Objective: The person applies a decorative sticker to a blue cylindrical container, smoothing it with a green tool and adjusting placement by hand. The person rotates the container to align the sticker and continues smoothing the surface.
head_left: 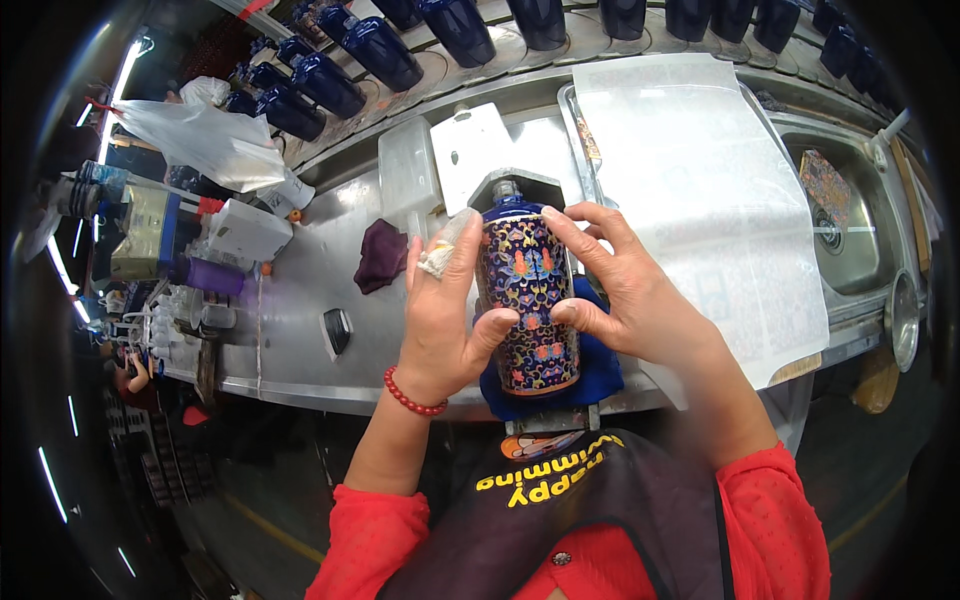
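A dark blue ceramic bottle (527, 290) covered with a colourful floral pattern lies lengthwise on a blue cloth pad (600, 375) at the near edge of a steel workbench (300, 300). Its neck points away from me into a grey metal holder (520, 183). My left hand (440, 320) wraps the bottle's left side, thumb pressed on the pattern; a bandaged finger points up. A red bead bracelet circles that wrist. My right hand (620, 295) grips the right side, fingers over the top and thumb on the pattern.
Rows of plain dark blue bottles (380, 50) line a conveyor at the back. A large white sheet (700, 200) covers a tray on the right, beside a steel sink (850, 230). A purple rag (380, 255), a clear plastic tub (408, 180) and boxes (245, 230) lie left.
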{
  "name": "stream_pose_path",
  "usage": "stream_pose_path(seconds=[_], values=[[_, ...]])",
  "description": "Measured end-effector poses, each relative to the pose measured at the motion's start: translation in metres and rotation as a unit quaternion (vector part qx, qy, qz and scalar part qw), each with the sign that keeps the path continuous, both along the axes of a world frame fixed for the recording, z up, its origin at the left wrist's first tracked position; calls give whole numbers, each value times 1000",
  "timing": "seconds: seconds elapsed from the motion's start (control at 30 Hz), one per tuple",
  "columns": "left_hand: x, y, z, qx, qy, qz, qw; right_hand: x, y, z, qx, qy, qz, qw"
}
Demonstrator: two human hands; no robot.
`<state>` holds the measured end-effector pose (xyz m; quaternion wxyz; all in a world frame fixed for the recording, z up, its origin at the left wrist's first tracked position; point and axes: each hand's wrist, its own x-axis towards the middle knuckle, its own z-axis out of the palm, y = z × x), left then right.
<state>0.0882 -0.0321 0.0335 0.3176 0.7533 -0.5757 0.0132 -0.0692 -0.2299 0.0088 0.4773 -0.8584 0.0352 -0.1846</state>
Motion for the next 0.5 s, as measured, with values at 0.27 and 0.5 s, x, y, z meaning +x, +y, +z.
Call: stream_pose_path(seconds=[0.27,0.5], values=[[-25,23,-22,-15,-23,2,1000,-7,8,-10,-5,-17,-9,1000],[-38,27,-28,-11,46,-7,999,-21,14,-18,8,9,6,1000]])
